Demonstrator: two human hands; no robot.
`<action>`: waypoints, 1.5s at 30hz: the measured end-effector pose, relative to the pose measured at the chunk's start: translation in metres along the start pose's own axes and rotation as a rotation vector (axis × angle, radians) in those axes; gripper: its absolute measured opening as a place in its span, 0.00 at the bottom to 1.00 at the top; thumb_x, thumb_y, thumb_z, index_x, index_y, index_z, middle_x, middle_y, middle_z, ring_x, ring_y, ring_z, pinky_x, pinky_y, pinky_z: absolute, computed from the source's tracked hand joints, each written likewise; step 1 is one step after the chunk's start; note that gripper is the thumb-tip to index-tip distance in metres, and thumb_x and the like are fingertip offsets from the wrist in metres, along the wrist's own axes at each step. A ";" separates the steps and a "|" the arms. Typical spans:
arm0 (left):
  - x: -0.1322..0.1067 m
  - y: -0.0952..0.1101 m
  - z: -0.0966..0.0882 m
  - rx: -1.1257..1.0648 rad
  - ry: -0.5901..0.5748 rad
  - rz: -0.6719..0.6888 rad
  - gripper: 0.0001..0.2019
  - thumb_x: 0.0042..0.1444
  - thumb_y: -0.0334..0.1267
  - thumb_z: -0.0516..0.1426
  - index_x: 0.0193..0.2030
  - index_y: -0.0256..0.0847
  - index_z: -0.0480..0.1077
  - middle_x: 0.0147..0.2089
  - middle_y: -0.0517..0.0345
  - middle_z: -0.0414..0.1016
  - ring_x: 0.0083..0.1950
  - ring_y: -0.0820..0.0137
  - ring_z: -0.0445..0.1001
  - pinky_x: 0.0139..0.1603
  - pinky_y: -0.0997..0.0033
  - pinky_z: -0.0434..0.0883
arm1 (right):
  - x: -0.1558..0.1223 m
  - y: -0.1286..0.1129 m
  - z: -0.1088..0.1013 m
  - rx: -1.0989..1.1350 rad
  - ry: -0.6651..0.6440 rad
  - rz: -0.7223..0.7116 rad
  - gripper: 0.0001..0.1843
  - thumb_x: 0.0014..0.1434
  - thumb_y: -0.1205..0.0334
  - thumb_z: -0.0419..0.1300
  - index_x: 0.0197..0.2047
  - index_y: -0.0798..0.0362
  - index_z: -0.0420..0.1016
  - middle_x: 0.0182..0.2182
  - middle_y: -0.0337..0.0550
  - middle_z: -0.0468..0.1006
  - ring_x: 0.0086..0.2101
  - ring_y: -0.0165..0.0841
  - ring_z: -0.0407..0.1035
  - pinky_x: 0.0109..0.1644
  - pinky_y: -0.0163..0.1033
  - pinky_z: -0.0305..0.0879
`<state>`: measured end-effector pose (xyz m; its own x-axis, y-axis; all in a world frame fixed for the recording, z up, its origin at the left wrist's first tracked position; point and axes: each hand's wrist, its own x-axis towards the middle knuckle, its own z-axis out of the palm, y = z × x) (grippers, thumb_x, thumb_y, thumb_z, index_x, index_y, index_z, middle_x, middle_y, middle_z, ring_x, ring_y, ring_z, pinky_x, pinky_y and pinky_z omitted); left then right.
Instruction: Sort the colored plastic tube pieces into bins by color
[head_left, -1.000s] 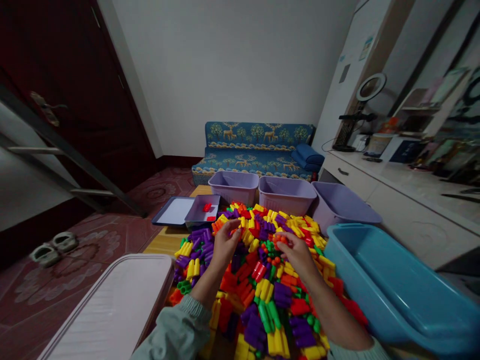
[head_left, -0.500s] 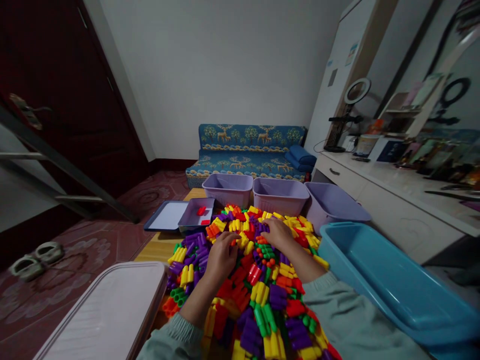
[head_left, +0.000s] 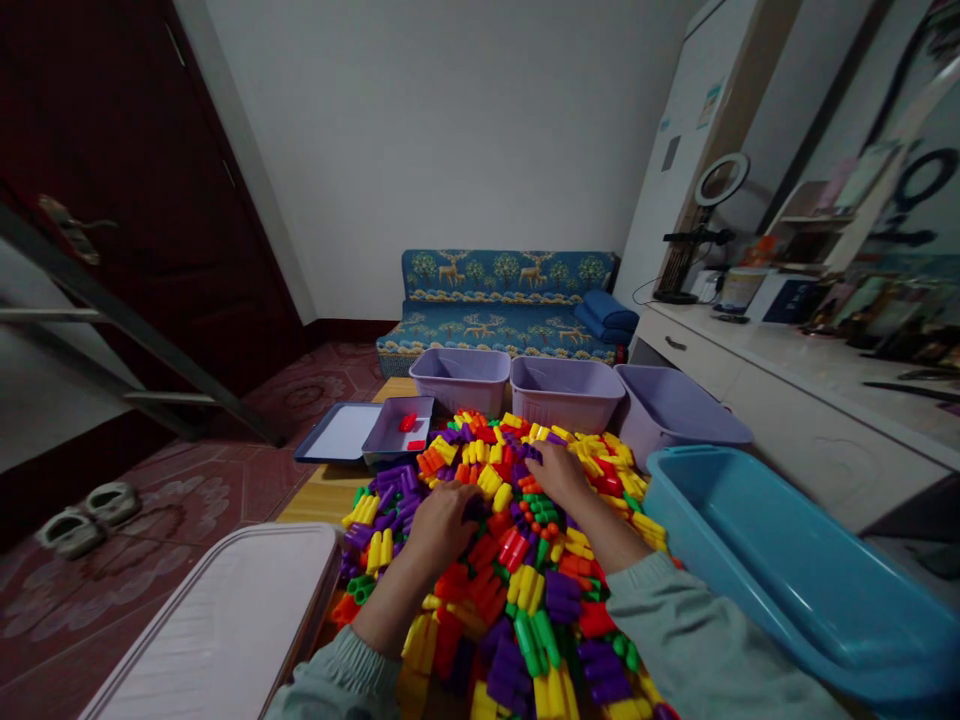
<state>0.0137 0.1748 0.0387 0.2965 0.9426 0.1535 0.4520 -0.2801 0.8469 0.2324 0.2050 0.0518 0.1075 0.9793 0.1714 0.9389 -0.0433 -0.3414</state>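
There are three lavender bins (head_left: pixel 564 408), one blue bin (head_left: pixel 814 590), one sofa (head_left: pixel 480 314), two shoes (head_left: pixel 112 503), and plastic blocks (head_left: pixel 527 588) too many to count.

A blue sofa (head_left: pixel 495 322) stood before the wall (head_left: pixel 450 130), a bundle (head_left: pixel 609 314) at its right end. Leftward, a ladder (head_left: pixel 150 339) crossed the door (head_left: pixel 157 150); shoes (head_left: pixel 71 533) lay on the floor (head_left: pixel 199 490). A ring light (head_left: pixel 697 238) stood on the dresser (head_left: pixel 787 412).
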 end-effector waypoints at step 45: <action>0.006 0.028 0.008 -1.514 -0.088 -0.510 0.16 0.59 0.42 0.53 0.50 0.36 0.71 0.55 0.48 0.71 0.52 0.62 0.73 0.55 0.58 0.71 | -0.047 -0.045 0.001 1.392 -0.183 0.046 0.20 0.49 0.48 0.66 0.39 0.54 0.78 0.30 0.41 0.78 0.32 0.34 0.71 0.40 0.39 0.66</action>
<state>0.0351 0.1712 0.0594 0.4523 0.8489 -0.2734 -0.6819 0.5268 0.5075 0.1844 0.1611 0.0582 -0.0160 0.9986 0.0504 -0.1651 0.0471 -0.9851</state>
